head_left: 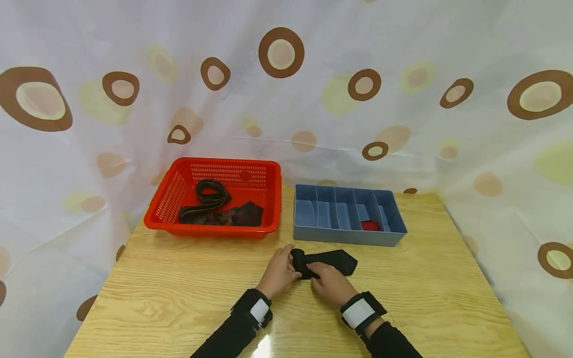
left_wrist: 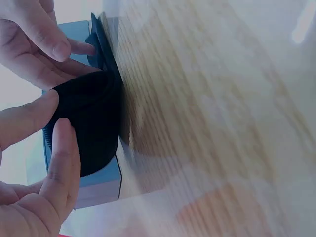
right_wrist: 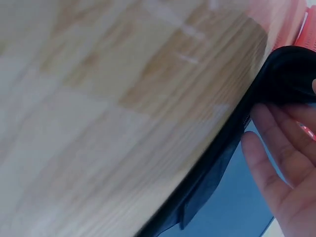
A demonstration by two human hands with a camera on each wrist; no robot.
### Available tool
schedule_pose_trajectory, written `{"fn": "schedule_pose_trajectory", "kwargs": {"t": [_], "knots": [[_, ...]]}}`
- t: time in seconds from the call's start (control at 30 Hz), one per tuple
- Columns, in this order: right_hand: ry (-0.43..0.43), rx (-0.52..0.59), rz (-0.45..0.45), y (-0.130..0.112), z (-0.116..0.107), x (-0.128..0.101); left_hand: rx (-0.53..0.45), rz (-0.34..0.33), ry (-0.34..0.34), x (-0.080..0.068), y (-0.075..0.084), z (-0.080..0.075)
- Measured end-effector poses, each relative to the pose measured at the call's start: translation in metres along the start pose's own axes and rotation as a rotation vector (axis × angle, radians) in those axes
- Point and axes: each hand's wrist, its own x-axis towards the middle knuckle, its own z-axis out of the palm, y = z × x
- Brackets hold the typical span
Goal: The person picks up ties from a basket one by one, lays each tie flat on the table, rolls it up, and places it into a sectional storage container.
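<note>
Black necktie (head_left: 336, 259) is lying part-rolled on the counter (head_left: 447, 283), the left hand (head_left: 278, 273) gripping its roll while the right hand (head_left: 332, 284) is touching it alongside, fingers loosely extended. Beyond, a blue divided tray (head_left: 342, 235) is holding a red item (head_left: 370, 225), and beside it a red basket (head_left: 215, 230) is holding a patterned necktie (head_left: 246, 215).

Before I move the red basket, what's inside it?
A dark patterned tie and a dark looped strip; can't tell whether they're one piece. The floor beneath them is covered, and the red basket's front wall hides its near inside face.
</note>
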Motion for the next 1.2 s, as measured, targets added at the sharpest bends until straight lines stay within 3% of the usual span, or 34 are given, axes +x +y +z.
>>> {"fn": "schedule_pose_trajectory", "kwargs": {"t": [0.17, 0.33, 0.47, 0.53, 0.73, 0.9, 1.03, 1.2], "knots": [[0.016, -0.082, -0.046, 0.002, 0.005, -0.002, 0.172, -0.004, 0.001, 0.006, 0.008, 0.005], [0.139, -0.198, -0.042, 0.004, 0.005, -0.004, 0.380, 0.003, 0.006, 0.017, 0.021, 0.015], [0.228, -0.197, -0.060, 0.003, 0.002, 0.000, 0.467, 0.033, 0.012, 0.026, 0.026, 0.022], [0.233, -0.197, -0.077, 0.004, 0.002, 0.001, 0.482, 0.051, 0.012, 0.028, 0.026, 0.027], [0.190, -0.276, -0.026, 0.009, 0.005, -0.002, 0.297, 0.016, -0.020, 0.019, 0.020, 0.032], [0.199, -0.319, 0.010, 0.012, 0.003, -0.002, 0.226, -0.061, 0.022, 0.008, 0.004, 0.029], [0.150, -0.255, 0.058, 0.009, -0.002, -0.002, 0.163, -0.036, -0.001, 0.005, -0.004, 0.024], [0.017, -0.134, 0.093, 0.004, -0.002, -0.003, 0.144, 0.021, -0.020, 0.003, 0.000, 0.012]]}}
